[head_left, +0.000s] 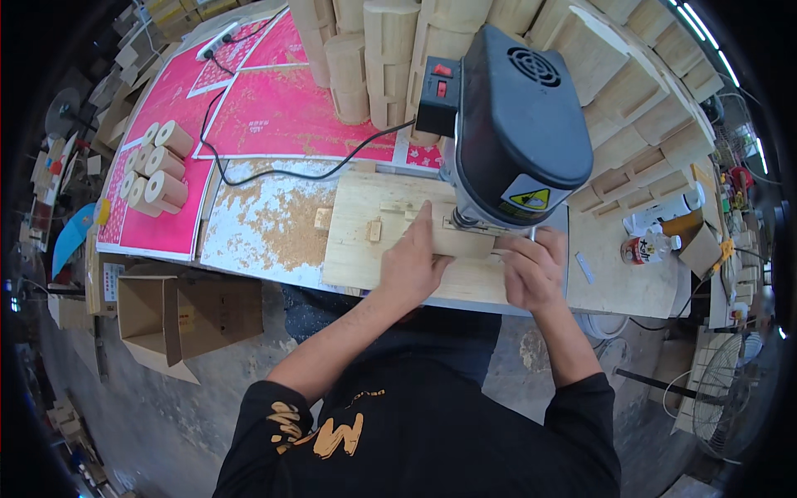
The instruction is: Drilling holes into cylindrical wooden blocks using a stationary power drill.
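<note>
One left hand [413, 264] has its grip clamped, thumb and forefinger, on the left end of a single pale wooden block [462, 243], lying on a flat wooden board [353, 249] right under the drill press [531, 116]. The right hand [535, 264] has its fingers bunched at the block's other end, beside one slim metal rod; I can't tell what that grip is closed on. Two small wood offcuts [375, 230] sit left of the block. The drill press has two red switches [442, 88] and one black cable [309, 176] curving off left across the counter [639, 290]. Over there I count eight wooden cylinders [166, 192], bunched together. One plastic bottle [649, 249] stands far right; one open cardboard box [216, 314] is on the floor.
</note>
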`<action>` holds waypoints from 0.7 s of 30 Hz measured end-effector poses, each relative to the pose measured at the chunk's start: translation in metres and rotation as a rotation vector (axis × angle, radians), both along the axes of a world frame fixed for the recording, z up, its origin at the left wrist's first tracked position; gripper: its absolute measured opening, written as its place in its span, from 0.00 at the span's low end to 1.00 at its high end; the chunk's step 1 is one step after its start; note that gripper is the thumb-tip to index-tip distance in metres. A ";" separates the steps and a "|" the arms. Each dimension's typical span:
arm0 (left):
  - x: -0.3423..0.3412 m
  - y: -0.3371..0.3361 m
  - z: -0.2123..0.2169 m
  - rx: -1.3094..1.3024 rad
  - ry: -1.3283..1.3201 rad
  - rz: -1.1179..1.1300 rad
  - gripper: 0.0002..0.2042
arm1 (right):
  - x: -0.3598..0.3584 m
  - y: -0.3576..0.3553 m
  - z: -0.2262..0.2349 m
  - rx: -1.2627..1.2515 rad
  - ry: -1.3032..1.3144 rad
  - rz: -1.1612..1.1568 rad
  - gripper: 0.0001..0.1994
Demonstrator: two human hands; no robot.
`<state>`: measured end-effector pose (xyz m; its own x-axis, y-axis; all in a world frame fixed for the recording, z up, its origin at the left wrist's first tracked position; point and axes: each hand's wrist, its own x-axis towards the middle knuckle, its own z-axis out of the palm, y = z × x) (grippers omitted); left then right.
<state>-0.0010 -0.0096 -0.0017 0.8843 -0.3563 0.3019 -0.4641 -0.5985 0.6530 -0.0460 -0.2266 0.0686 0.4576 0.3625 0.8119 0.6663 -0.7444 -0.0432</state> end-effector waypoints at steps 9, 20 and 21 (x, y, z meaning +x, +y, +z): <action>0.072 0.023 0.021 -0.046 0.546 -0.380 0.52 | 0.062 -0.004 0.080 0.755 0.602 -0.098 0.21; 0.043 0.126 0.080 0.211 0.727 -0.287 0.40 | -0.021 -0.024 -0.016 0.214 0.931 -0.299 0.16; 0.034 0.122 0.072 0.211 0.457 -0.279 0.36 | -0.019 -0.020 -0.015 0.225 0.970 -0.309 0.16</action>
<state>0.0327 0.1120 0.0704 0.7723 -0.6056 -0.1916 -0.3220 -0.6333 0.7038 -0.0652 -0.2469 0.0534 0.9967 0.0041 0.0807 0.0532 -0.7850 -0.6172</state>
